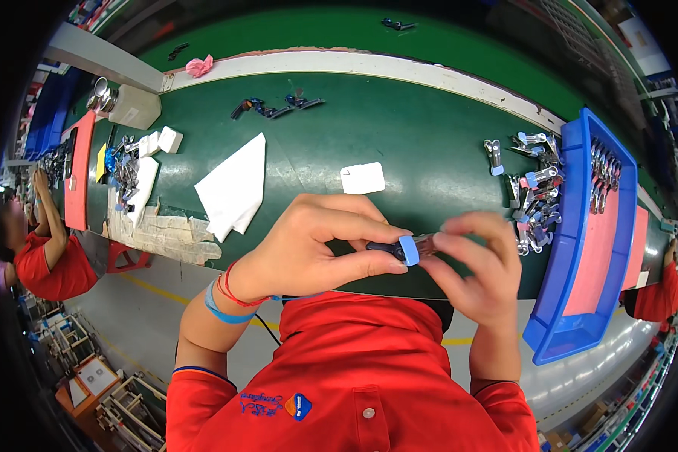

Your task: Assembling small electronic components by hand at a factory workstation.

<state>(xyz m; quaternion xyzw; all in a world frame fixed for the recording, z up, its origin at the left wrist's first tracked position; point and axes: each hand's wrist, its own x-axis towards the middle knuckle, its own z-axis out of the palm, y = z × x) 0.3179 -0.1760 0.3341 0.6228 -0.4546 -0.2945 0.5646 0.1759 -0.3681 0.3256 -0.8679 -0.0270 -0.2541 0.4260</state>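
Observation:
Between my two hands, close to the near edge of the green bench [309, 158], is a small dark metal clip-like piece with a light-blue pad [408, 250]. My left hand [316, 241] pinches its dark end between thumb and forefinger. On the other side, my right hand [478, 260] is closed with thumb and forefinger at the brownish, shiny end beyond the pad. That end is partly hidden and slightly smeared by motion. To the right lies a pile of similar silver clips [535, 203] with blue and pink pads.
A blue tray [554, 320] with a pink lining holds a row of clips at the right. A white cloth [233, 184], a white card [363, 178] and dark clip parts [275, 108] lie on the bench. More metal parts [126, 177] are heaped at left. Co-workers sit at both sides.

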